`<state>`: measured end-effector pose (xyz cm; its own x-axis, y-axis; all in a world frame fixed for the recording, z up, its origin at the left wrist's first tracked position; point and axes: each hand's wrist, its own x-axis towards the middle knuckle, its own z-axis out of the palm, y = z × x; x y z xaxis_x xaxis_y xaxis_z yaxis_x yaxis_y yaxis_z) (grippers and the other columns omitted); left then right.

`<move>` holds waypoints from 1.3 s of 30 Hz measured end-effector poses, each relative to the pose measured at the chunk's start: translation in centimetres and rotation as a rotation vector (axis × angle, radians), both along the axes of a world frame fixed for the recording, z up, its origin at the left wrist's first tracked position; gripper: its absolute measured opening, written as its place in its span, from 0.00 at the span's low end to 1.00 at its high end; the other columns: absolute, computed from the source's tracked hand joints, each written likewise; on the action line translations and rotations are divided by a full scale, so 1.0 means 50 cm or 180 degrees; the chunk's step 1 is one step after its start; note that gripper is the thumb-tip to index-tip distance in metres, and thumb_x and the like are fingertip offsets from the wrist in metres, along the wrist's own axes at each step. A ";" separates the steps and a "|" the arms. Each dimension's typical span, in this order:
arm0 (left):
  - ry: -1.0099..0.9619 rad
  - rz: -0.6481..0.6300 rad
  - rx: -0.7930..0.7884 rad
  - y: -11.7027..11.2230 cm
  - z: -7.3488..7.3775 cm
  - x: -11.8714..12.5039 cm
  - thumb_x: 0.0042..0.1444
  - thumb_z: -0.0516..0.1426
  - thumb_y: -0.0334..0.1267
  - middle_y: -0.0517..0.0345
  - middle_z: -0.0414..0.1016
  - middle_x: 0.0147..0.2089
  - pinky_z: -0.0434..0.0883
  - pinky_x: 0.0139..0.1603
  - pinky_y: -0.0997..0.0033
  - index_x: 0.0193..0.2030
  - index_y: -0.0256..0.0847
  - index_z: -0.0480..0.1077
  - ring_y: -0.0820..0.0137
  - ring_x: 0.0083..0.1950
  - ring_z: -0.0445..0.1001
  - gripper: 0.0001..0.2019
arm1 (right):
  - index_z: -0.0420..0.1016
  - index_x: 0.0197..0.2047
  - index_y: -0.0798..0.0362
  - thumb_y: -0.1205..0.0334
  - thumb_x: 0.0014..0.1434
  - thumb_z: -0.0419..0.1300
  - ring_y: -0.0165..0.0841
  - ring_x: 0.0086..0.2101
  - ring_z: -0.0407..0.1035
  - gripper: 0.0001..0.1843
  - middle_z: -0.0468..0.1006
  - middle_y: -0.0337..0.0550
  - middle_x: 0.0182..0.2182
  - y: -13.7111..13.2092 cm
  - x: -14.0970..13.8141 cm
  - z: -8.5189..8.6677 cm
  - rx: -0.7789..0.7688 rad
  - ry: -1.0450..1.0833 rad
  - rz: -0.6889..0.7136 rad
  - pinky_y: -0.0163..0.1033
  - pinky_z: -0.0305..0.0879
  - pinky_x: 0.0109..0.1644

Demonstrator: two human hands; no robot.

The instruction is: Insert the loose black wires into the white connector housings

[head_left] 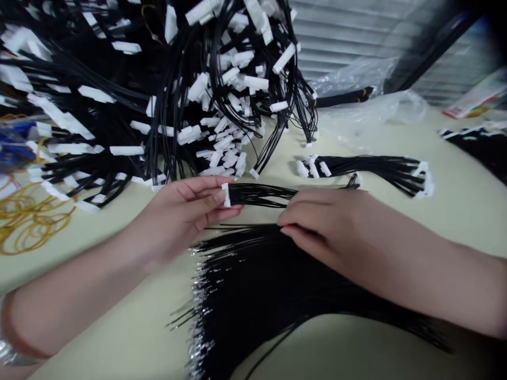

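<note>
Beyond my bench I see a cream table (467,221) curving away, with a crumpled plastic bag (368,108) lying on it and a printed packet (477,95) off to my right. Behind them hang grey slatted blinds (336,37), crossed by a dark frame (431,47), in soft, even light.

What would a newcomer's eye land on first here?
The big heap of black wire harnesses with white connectors fills the upper left. Below centre spreads a dense sheaf of loose black wires with silvery ends. Between them, the left hand grips a white connector on black wires, which the right hand holds further along.
</note>
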<state>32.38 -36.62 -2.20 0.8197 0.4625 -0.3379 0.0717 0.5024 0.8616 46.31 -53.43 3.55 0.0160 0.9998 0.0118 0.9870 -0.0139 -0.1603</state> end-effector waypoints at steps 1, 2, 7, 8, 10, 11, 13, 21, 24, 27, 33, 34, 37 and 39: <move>-0.0015 0.0019 -0.0005 -0.001 0.000 0.000 0.50 0.61 0.29 0.53 0.75 0.40 0.76 0.44 0.78 0.44 0.37 0.73 0.71 0.39 0.77 0.13 | 0.73 0.35 0.55 0.68 0.59 0.51 0.31 0.31 0.65 0.09 0.72 0.46 0.32 0.000 -0.006 -0.010 0.0002 -0.0025 0.0053 0.37 0.59 0.34; -0.0030 0.0057 -0.0011 -0.002 0.000 0.001 0.51 0.60 0.28 0.52 0.75 0.41 0.76 0.44 0.78 0.44 0.36 0.73 0.71 0.38 0.77 0.12 | 0.73 0.38 0.56 0.69 0.59 0.51 0.32 0.33 0.65 0.10 0.72 0.47 0.34 0.003 -0.011 -0.022 0.0033 -0.0073 0.0099 0.38 0.60 0.37; -0.0109 0.0151 -0.0066 -0.008 0.004 0.004 0.52 0.58 0.25 0.52 0.75 0.37 0.76 0.46 0.74 0.41 0.32 0.73 0.74 0.36 0.76 0.10 | 0.72 0.39 0.60 0.66 0.60 0.51 0.33 0.38 0.64 0.10 0.69 0.48 0.37 0.028 -0.014 -0.067 0.0083 0.0186 0.0088 0.40 0.62 0.44; -0.0106 0.0132 -0.0065 -0.009 0.005 0.004 0.52 0.57 0.25 0.53 0.75 0.37 0.76 0.46 0.74 0.41 0.32 0.73 0.74 0.36 0.76 0.10 | 0.72 0.37 0.59 0.66 0.60 0.51 0.31 0.37 0.63 0.10 0.69 0.47 0.36 0.032 -0.013 -0.069 0.0005 0.0372 0.0029 0.39 0.62 0.43; -0.0080 0.0097 -0.0054 -0.009 0.007 0.004 0.52 0.57 0.24 0.53 0.75 0.37 0.76 0.45 0.73 0.41 0.32 0.73 0.74 0.35 0.76 0.10 | 0.71 0.34 0.58 0.67 0.60 0.51 0.28 0.34 0.62 0.08 0.68 0.43 0.33 0.038 -0.012 -0.065 -0.0150 0.0673 -0.0093 0.35 0.61 0.41; -0.0076 0.0087 -0.0049 -0.009 0.007 0.004 0.52 0.57 0.24 0.53 0.75 0.37 0.76 0.46 0.73 0.41 0.32 0.73 0.74 0.36 0.76 0.10 | 0.70 0.33 0.58 0.67 0.59 0.51 0.27 0.33 0.62 0.07 0.68 0.42 0.33 0.040 -0.011 -0.062 -0.0204 0.0764 -0.0142 0.34 0.61 0.40; -0.0101 0.0051 -0.0035 -0.009 0.008 0.004 0.52 0.57 0.24 0.53 0.75 0.38 0.76 0.47 0.72 0.41 0.32 0.73 0.74 0.36 0.76 0.09 | 0.70 0.32 0.57 0.68 0.58 0.52 0.26 0.33 0.62 0.06 0.68 0.40 0.32 0.041 -0.011 -0.055 -0.0266 0.0876 -0.0237 0.34 0.60 0.39; -0.0124 -0.0017 -0.0022 -0.006 0.008 0.005 0.51 0.58 0.25 0.52 0.75 0.39 0.76 0.42 0.78 0.41 0.32 0.73 0.75 0.36 0.76 0.09 | 0.65 0.34 0.57 0.65 0.61 0.50 0.26 0.35 0.62 0.06 0.69 0.40 0.34 0.036 -0.015 -0.056 -0.0171 0.0997 -0.0375 0.32 0.58 0.39; -0.0087 -0.0037 -0.0013 -0.005 0.009 0.005 0.51 0.58 0.25 0.52 0.75 0.39 0.76 0.41 0.79 0.41 0.32 0.72 0.74 0.35 0.76 0.09 | 0.64 0.35 0.56 0.65 0.60 0.49 0.24 0.29 0.62 0.06 0.69 0.38 0.30 0.032 -0.017 -0.049 -0.0190 0.0928 -0.0484 0.31 0.57 0.32; -0.0053 -0.0085 0.0002 -0.005 0.009 0.005 0.51 0.57 0.25 0.51 0.75 0.41 0.76 0.39 0.80 0.42 0.32 0.72 0.73 0.36 0.76 0.10 | 0.64 0.35 0.56 0.65 0.59 0.49 0.22 0.22 0.59 0.05 0.68 0.35 0.25 0.031 -0.013 -0.037 -0.0097 0.0933 -0.0611 0.30 0.53 0.25; -0.0011 0.0022 -0.0007 -0.008 0.009 0.004 0.52 0.57 0.24 0.52 0.75 0.39 0.76 0.44 0.71 0.39 0.32 0.73 0.72 0.35 0.77 0.08 | 0.67 0.30 0.57 0.68 0.57 0.51 0.21 0.20 0.58 0.06 0.67 0.35 0.21 0.034 0.005 -0.025 0.0393 0.0792 -0.0628 0.28 0.53 0.25; 0.0005 0.0037 -0.0009 -0.008 0.009 0.005 0.52 0.57 0.24 0.52 0.76 0.38 0.76 0.45 0.70 0.39 0.32 0.73 0.72 0.35 0.77 0.08 | 0.68 0.30 0.57 0.68 0.57 0.51 0.20 0.20 0.58 0.06 0.68 0.35 0.21 0.035 0.007 -0.025 0.0406 0.0789 -0.0655 0.28 0.53 0.25; 0.0004 0.0019 0.0018 -0.007 0.008 0.005 0.51 0.58 0.25 0.52 0.75 0.39 0.76 0.43 0.71 0.39 0.32 0.73 0.70 0.36 0.77 0.08 | 0.68 0.30 0.57 0.67 0.57 0.52 0.20 0.21 0.59 0.06 0.68 0.35 0.22 0.038 0.010 -0.030 0.0419 0.0817 -0.0699 0.27 0.54 0.25; 0.0006 -0.0011 0.0061 -0.005 0.007 0.005 0.51 0.58 0.25 0.51 0.75 0.41 0.77 0.42 0.74 0.40 0.33 0.73 0.69 0.37 0.77 0.09 | 0.68 0.30 0.57 0.67 0.57 0.52 0.20 0.21 0.60 0.07 0.69 0.35 0.22 0.039 0.010 -0.034 0.0396 0.0844 -0.0686 0.27 0.54 0.25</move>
